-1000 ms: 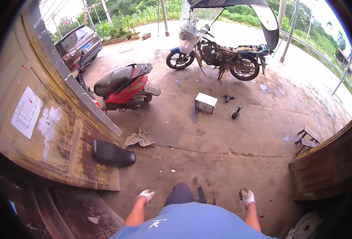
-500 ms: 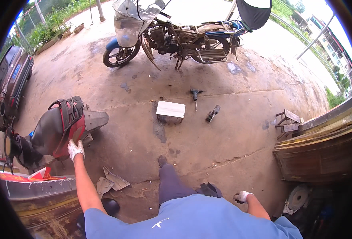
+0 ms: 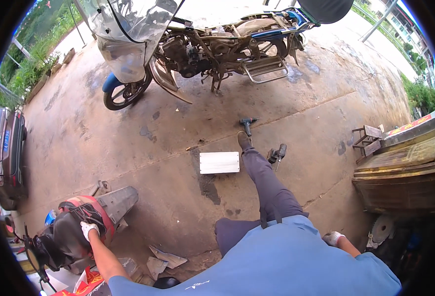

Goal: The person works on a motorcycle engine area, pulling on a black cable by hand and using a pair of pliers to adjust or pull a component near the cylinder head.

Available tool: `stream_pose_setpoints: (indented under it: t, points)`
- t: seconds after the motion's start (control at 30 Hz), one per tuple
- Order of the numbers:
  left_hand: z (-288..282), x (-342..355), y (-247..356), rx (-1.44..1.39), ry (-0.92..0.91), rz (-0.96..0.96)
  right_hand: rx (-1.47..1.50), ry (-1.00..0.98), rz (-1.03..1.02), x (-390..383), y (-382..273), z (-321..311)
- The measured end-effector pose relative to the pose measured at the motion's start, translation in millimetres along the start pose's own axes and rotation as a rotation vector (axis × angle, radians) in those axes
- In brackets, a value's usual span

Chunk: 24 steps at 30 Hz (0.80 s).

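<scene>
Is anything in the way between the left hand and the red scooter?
Nothing visible except the white glove: the left hand appears to touch the red scooter toward its rear, with no other object showing between them.

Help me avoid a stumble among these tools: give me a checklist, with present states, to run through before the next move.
1. Left white-gloved hand at the rear of the red-and-black scooter: ok, it appears to touch it.
2. Right white-gloved hand free of tools: cannot tell, its fingers are mostly hidden.
3. Dark pistol-shaped power drill away from the brown shoe: not ok, it lies right by the toe.
4. Black handheld power tool away from the forward leg: not ok, it lies close beside it.
5. White rectangular-topped stool upright: ok, its top faces up.
</scene>
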<state>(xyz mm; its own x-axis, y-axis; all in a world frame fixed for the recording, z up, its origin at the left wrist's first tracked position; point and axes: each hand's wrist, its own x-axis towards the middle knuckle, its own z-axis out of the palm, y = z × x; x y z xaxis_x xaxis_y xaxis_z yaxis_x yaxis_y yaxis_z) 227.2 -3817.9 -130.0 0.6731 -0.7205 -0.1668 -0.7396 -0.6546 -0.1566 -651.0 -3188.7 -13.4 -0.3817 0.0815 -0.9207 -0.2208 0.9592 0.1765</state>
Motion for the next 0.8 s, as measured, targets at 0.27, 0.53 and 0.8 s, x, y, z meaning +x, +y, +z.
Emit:
stream_pose_setpoints:
  t: [0.27,0.53,0.8]
  points:
    - [-20,-107,111,-0.377,0.149,-0.156,-0.338,0.649,-0.439,473,-175,-236]
    - [-5,-319,605,-0.297,-0.277,0.640,0.217,0.217,-1.159,372,-738,-386]
    - [166,-303,938,-0.682,-0.650,0.859,-0.647,0.282,-1.341,595,-906,-258]
